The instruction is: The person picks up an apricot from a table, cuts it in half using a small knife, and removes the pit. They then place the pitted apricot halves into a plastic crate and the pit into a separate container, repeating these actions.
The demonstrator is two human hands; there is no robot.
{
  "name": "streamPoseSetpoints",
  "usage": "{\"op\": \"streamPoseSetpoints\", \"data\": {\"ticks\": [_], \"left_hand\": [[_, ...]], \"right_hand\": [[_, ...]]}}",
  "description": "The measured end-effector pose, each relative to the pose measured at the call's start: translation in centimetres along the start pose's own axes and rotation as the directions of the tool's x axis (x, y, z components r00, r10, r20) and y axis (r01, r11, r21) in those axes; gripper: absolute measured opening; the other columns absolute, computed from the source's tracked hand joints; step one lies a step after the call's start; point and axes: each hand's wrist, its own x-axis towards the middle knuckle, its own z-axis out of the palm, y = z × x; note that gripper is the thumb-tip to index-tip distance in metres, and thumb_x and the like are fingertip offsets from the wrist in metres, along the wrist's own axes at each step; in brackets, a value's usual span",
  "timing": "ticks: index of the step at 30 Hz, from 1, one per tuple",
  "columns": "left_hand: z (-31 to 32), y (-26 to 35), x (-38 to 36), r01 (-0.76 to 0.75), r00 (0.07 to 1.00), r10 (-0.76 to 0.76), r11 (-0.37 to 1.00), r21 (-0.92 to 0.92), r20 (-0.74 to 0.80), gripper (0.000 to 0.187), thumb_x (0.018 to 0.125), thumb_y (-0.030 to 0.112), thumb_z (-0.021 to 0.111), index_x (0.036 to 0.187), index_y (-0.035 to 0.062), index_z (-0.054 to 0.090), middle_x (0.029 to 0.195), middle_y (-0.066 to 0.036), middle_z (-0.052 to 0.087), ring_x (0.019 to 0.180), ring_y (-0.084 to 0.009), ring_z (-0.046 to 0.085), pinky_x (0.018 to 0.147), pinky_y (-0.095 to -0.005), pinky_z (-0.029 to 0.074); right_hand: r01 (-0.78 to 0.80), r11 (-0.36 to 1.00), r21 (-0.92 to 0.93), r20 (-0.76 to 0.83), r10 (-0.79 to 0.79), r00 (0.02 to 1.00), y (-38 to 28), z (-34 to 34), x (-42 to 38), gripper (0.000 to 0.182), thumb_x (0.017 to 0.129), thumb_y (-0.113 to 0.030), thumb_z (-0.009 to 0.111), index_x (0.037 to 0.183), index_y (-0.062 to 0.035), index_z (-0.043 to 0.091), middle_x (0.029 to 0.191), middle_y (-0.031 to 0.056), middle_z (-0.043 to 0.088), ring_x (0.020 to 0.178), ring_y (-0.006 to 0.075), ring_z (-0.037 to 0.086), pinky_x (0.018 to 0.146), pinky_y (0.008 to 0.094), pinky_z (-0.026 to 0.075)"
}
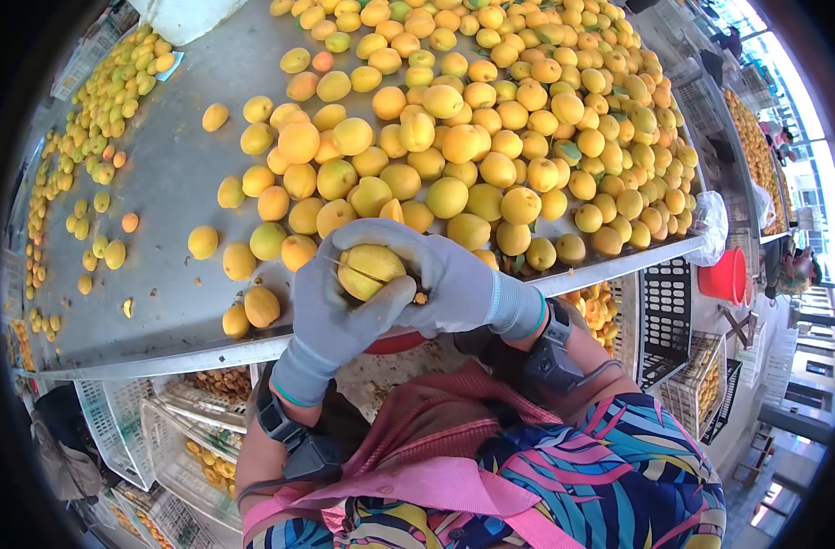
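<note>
Two gloved hands met over the near edge of the metal table (161, 174): the left hand (330, 316) cupped a yellow apricot (370, 271) from below with fingers closed on it, and the right hand (449, 279) wrapped over its top, likewise clamped. Loose apricots (88, 137) trailed along the table's far left edge, a dense heap (518, 119) filled its right half to the right edge, and a red bucket (724, 274) stood beyond that edge.
</note>
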Motion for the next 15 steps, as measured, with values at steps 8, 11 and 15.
{"op": "streamPoseSetpoints", "data": {"ticks": [8,11,15], "left_hand": [[-0.1,0.8,-0.8,0.019,1.000,-0.019,1.000,0.006,0.009,0.043,0.076,0.004,0.070,0.115,0.0012,0.054,0.102,-0.006,0.062,0.092,-0.0126,0.059,0.081,-0.0269,0.049],[-0.4,0.9,-1.0,0.055,0.998,-0.053,0.996,-0.065,0.045,0.043,0.077,0.005,0.069,0.117,0.0007,0.052,0.105,-0.007,0.060,0.096,-0.0133,0.058,0.085,-0.0279,0.047],[-0.7,0.8,-1.2,0.140,0.987,-0.135,0.988,-0.066,0.086,0.046,0.081,0.007,0.065,0.123,-0.0007,0.048,0.110,-0.008,0.057,0.102,-0.0140,0.055,0.090,-0.0291,0.045]], "right_hand": [[-0.044,0.997,0.071,0.082,0.038,0.996,-0.2,-0.4,-0.3,0.066,0.071,-0.019,0.076,0.128,-0.0116,0.044,0.115,0.0103,0.058,0.101,0.0265,0.060,0.088,0.0354,0.048],[-0.030,0.998,0.059,0.075,0.026,0.997,-0.4,-0.3,-0.2,0.064,0.071,-0.020,0.076,0.126,-0.0118,0.045,0.115,0.0097,0.058,0.100,0.0261,0.060,0.087,0.0351,0.048],[-0.066,0.998,-0.008,0.084,0.066,0.994,-0.1,-0.6,-0.1,0.060,0.074,-0.024,0.074,0.125,-0.0116,0.046,0.115,0.0097,0.058,0.101,0.0254,0.060,0.088,0.0347,0.047]]}}
